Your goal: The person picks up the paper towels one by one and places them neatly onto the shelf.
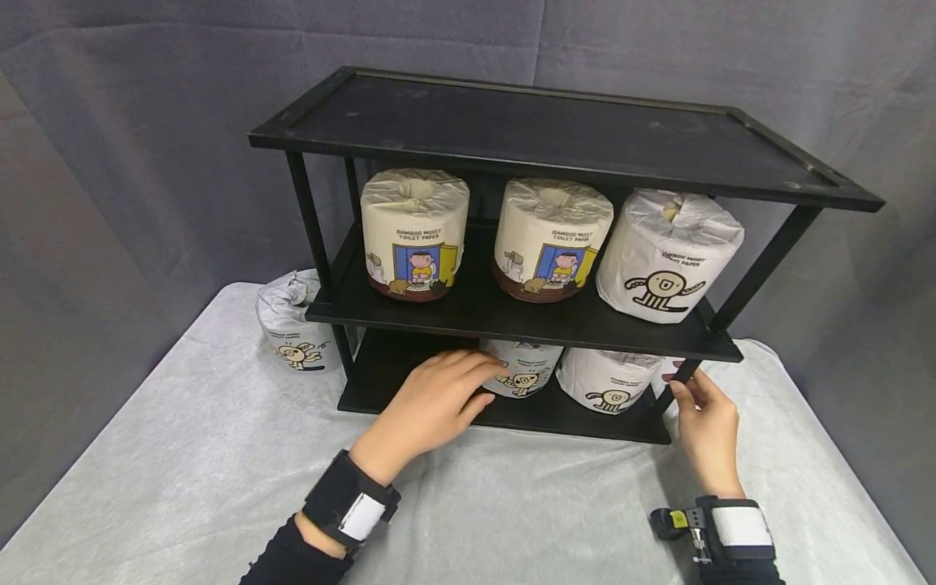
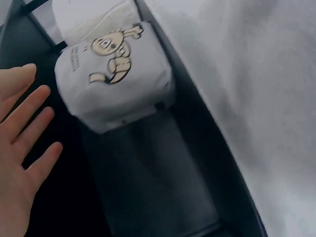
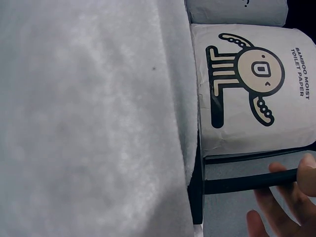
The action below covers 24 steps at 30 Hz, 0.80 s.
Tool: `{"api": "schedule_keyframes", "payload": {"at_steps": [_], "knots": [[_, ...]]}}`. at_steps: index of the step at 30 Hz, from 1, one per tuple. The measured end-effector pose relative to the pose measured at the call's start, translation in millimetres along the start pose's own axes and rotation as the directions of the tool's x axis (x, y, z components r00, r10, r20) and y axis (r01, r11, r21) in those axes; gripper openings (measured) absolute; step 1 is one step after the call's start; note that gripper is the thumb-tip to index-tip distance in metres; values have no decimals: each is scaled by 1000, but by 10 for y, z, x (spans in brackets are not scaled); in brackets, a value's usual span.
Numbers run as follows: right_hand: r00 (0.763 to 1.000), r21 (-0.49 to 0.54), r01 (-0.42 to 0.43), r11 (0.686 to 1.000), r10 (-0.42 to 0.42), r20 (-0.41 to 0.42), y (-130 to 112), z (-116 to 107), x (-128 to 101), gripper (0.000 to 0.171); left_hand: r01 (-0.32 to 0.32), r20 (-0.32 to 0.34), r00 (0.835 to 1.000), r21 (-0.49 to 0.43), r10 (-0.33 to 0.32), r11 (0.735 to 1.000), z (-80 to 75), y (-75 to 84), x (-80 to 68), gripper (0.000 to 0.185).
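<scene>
Two hands at black shelf rack [image 1: 512,313] on worktop [image 1: 219,455]. Left hand [image 1: 431,402] flat, fingers relaxed, reaching into bottom shelf just beside left wrapped roll [image 1: 522,370]. Right hand [image 1: 705,426] pinching near-right post [image 1: 676,382]. Roll likely light, soft, paper wrap crushable; best cupped round sides. Left wrist view confirms nothing grasped; right wrist view shows fingers [image 3: 301,180] on post, second roll [image 3: 252,84] beside.

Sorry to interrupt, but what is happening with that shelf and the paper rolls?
A person is working at a black shelf rack on a cloth-covered table. The left hand reaches with straight fingers to a wrapped roll on the bottom shelf, while the right hand holds the rack's front right post. Three rolls stand on the middle shelf.
</scene>
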State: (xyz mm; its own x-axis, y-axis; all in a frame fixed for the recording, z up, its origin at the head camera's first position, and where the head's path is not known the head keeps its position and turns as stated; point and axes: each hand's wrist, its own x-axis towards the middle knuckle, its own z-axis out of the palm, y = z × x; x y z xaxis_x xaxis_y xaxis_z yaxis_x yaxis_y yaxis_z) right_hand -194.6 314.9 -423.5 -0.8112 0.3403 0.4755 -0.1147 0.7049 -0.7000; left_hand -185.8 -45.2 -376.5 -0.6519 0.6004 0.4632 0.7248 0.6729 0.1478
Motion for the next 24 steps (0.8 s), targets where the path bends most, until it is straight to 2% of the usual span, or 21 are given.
{"api": "schedule_keyframes", "payload": {"at_steps": [8,11,13,15,19,24], "knots": [[1000,3,15,1000,-15,-11,-6,-4,1,18,39,-16,999,-20,-40,999,-234,-8,-187,24],[999,14,35,999,-35,-14,-5,-2,-4,18,46,-63,997,-10,-46,999,-321,-32,-251,22],[999,19,40,999,-40,-18,-5,-3,-6,18,35,-121,992,-9,-36,999,-375,-48,-287,20],[999,18,35,999,-35,-18,-8,-3,-7,19,16,-191,981,-8,-18,1000,-427,-62,-325,18],[1000,21,25,999,-25,-14,-16,-4,-11,20,-23,-327,945,4,23,1000,-551,-66,-383,16],[1000,14,22,1000,-22,-20,-13,0,-7,20,-12,-407,913,5,13,1000,-752,-88,-432,14]]}}
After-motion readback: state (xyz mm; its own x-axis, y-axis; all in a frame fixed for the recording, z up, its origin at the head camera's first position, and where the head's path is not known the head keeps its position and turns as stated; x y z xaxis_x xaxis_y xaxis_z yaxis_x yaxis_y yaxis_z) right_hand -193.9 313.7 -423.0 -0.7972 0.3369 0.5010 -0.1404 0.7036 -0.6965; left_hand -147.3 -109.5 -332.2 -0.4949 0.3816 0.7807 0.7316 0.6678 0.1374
